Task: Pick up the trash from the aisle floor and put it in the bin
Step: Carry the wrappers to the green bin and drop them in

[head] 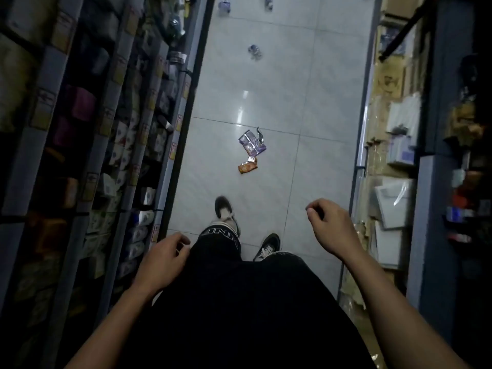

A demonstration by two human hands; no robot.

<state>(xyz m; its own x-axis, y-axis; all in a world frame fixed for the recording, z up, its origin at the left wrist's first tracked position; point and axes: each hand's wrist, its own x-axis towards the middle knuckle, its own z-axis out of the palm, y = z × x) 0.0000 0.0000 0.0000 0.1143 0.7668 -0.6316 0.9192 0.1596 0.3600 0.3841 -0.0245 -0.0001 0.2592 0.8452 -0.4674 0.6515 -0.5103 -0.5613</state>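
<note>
- Glossy pale floor tiles [314, 107] with thin dark grout lines are seen along a narrow aisle; a soft streak of light is reflected near the middle.
- A crumpled purple foil wrapper [251, 143] is seen lying flat on the tile ahead of the feet, its torn silvery edge curled upward at the top right.
- A smaller crinkled orange snack wrapper [247, 165] lies just below the purple one, touching or nearly touching its lower edge.
- Further up the aisle, a blurred bluish scrap of packaging [254, 51] is seen alone on the floor, and two more small bluish pieces [224, 6] lie near the top edge; their material cannot be told.
- The left hand [162, 259] is held beside the dark trouser leg [221, 246], fingers loosely curled, nothing gripped.
- The right hand [331, 227] is raised in the air, well apart from the wrappers, fingers bent inward in a slack half-curl, with nothing in it.
- Dark canvas shoes with pale laces [266, 247] are planted on the tile, one ahead of the other.
- Grey metal shelving [183, 107] packed with small boxed and bagged goods lines the left side; shelves of clear plastic-wrapped flat packs and cardboard boxes [394, 198] line the right.
</note>
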